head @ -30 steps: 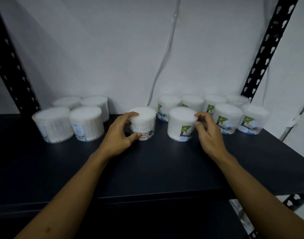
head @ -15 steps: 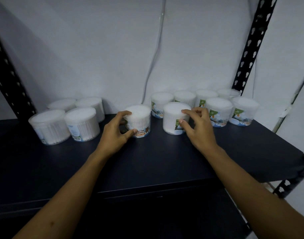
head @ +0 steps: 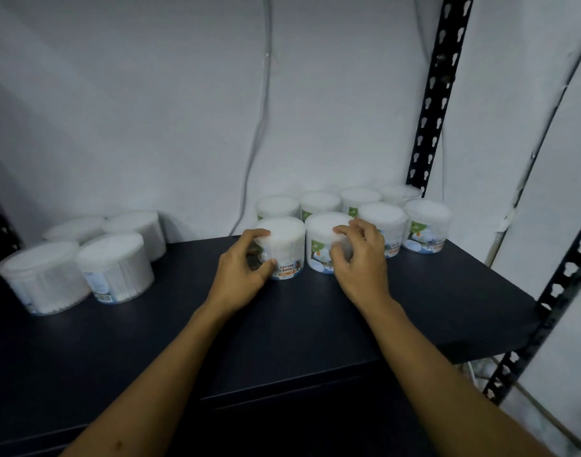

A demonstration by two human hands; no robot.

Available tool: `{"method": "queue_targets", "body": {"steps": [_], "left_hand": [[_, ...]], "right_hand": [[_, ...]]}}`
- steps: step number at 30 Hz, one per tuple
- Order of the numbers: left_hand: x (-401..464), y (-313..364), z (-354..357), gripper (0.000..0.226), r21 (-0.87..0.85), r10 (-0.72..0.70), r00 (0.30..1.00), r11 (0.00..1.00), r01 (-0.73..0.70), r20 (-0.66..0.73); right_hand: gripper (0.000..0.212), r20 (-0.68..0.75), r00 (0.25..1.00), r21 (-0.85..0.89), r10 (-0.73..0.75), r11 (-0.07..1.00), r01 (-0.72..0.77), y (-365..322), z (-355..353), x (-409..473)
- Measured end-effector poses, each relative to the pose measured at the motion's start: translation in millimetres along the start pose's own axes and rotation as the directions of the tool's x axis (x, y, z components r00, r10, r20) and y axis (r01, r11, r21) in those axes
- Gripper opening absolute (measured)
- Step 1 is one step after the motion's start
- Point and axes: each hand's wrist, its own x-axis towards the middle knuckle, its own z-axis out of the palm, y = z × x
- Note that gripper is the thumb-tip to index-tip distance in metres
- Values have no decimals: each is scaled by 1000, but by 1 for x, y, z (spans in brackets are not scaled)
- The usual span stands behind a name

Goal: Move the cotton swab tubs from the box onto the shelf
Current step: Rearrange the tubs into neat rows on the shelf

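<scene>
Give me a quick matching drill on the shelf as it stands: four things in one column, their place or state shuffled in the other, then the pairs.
Things:
1. Left hand
2. Right hand
3. Four-tub cluster
4. Black slotted upright

Places or states:
A. Stands apart at the left end of the shelf
B. Grips the tree-label tub
C. Rises behind the right-hand rows of tubs
D. Grips the COTTON BUDS tub

Pairs: 1-D, 2-B, 3-A, 4-C
</scene>
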Motion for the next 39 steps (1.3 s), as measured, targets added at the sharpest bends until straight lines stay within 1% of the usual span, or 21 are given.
{"method": "queue_targets", "body": {"steps": [4,7,10,14,18,22,25,31,39], "left_hand": [[16,-1,4,42,-43,-34,999,998,35,20],[18,-2,13,41,-55,-26,1000,998,26,6],[15,-6,22,43,-10,17,999,1000,-18,-41],[14,-9,22,47,92,58,997,994,-52,-60],[13,-9,22,56,65,59,996,996,-54,-70],[12,-11,23,55,98,72,995,993,-65,-67],[12,-14,22,55,112,61,995,992,-52,-80],[12,-13,21,53,82,36,996,996,-28,-86],[12,-13,22,52,92,34,997,995,-27,-74]], "right_hand": [[26,-39,999,-19,13,1000,-14,5,-1,3],[27,-61,998,-26,30,999,-32,9,-1,5],[28,-63,996,-1,56,998,-56,11,-1,6],[30,-66,995,7,79,997,-79,12,-3,8],[36,-74,993,18,90,996,-89,13,-3,8],[42,-85,992,9,98,995,-98,12,-3,8],[46,-76,990,-10,115,993,-116,10,-6,6],[47,-50,989,-4,139,990,-140,10,-5,5],[49,-27,991,17,135,991,-134,12,-4,5]]}}
